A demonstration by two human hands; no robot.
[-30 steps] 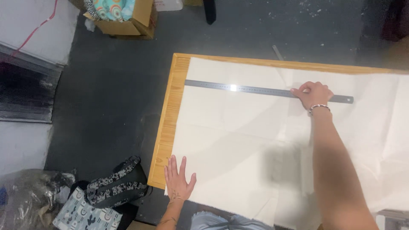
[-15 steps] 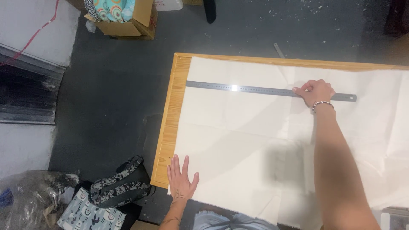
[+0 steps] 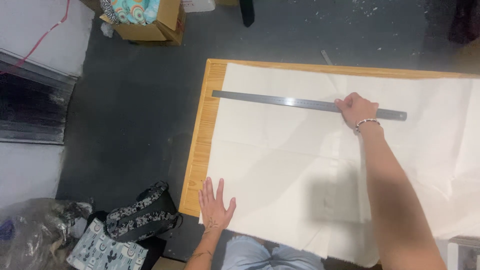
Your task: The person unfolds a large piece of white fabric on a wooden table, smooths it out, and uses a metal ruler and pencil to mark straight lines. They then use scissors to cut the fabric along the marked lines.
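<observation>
My right hand (image 3: 357,110) is curled, its fingers (image 3: 344,105) drawn in and pressing down on the long steel ruler (image 3: 280,101), toward the ruler's right end; a short length of ruler pokes out past my wrist, which wears a beaded bracelet (image 3: 367,121). The ruler lies flat on the white cloth (image 3: 300,165), running across it near the cloth's far edge. My left hand (image 3: 215,206) lies flat, fingers (image 3: 209,189) spread wide and holding nothing, palm down on the cloth's near left corner, well apart from the ruler. The cloth covers almost all of the wooden table (image 3: 202,140), whose bare strip shows just left of the cloth and along its far edge. On the dark floor (image 3: 135,110) left of the cloth's near corner sit a black patterned bag (image 3: 142,215) and a pale blue printed bag (image 3: 107,250). Well beyond the cloth's far left corner stands a cardboard box (image 3: 145,22) holding colourful fabric.
</observation>
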